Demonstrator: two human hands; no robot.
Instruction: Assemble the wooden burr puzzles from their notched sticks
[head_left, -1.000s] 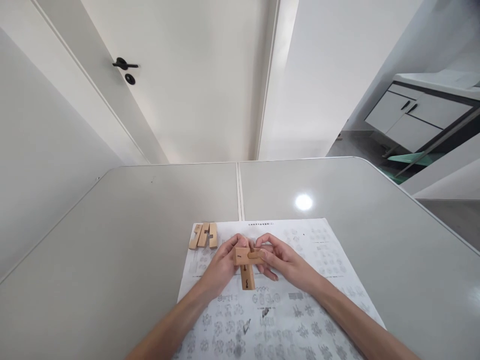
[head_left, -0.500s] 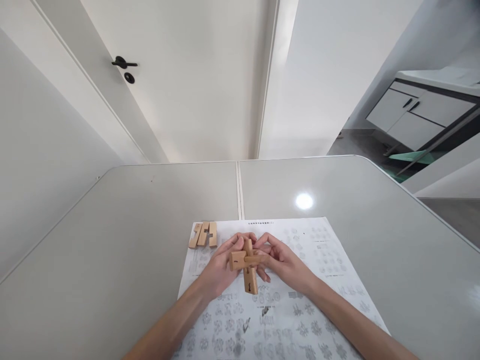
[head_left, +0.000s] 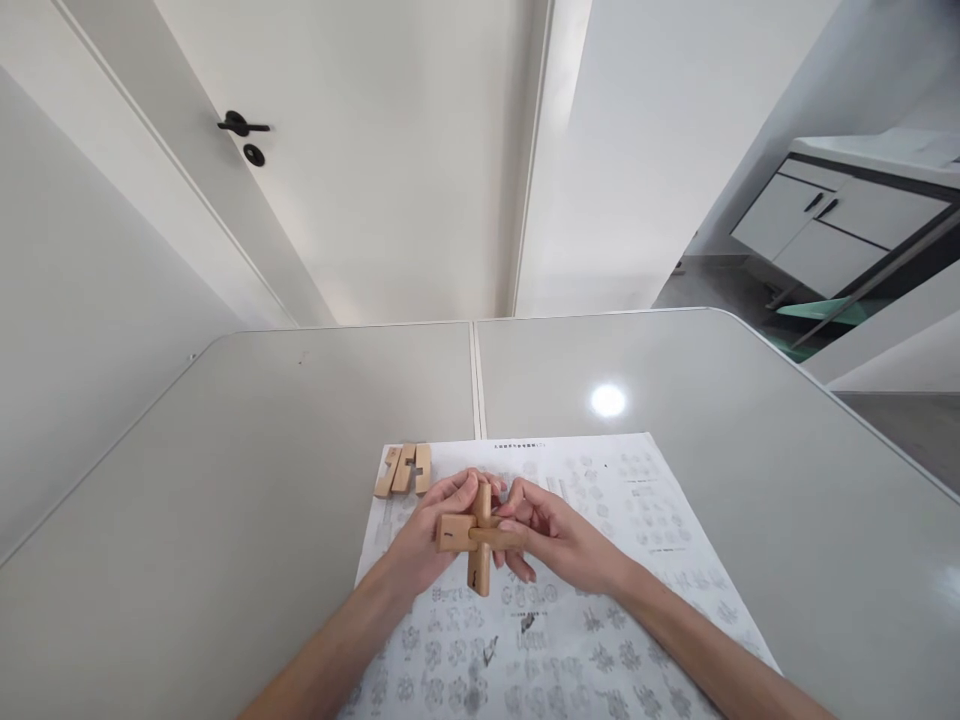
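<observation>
Both hands hold a small wooden cross (head_left: 475, 535) made of notched puzzle bars, just above a printed instruction sheet (head_left: 600, 600). My left hand (head_left: 427, 540) wraps its fingers round the cross from the left and behind. My right hand (head_left: 559, 535) pinches the right end of the horizontal bar. The upright bar sticks out above and below the crossing. Three loose wooden bars (head_left: 405, 470) lie side by side at the sheet's far left corner, a short way beyond my left hand.
The grey table (head_left: 225, 480) has a seam down its middle and a rounded far right corner. A white door (head_left: 360, 150) with a black handle stands behind it. Grey cabinets (head_left: 832, 230) are at the far right.
The upright bar has slid up through the horizontal one, turning a T shape into a cross. Both hands shifted slightly left and toward me with it.
</observation>
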